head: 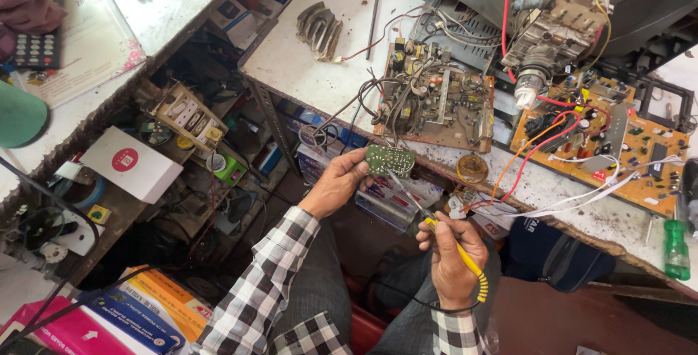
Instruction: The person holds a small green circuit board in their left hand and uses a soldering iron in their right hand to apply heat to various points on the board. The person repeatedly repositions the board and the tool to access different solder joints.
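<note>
Left hand (336, 184) pinches a small green circuit board (390, 158) at the bench edge; right hand (447, 253), fingers closed, applies a yellow-handled soldering iron (436, 228), tip apparently touching. Soldering underway; next demands steady contact.

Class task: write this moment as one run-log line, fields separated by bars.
left hand: holds small green circuit board | right hand: holds yellow-handled soldering iron, tip at board | setting: cluttered white workbench

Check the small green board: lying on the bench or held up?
Held up. The left hand grips the green board at the bench edge; the right hand's soldering iron tip meets it.
</note>
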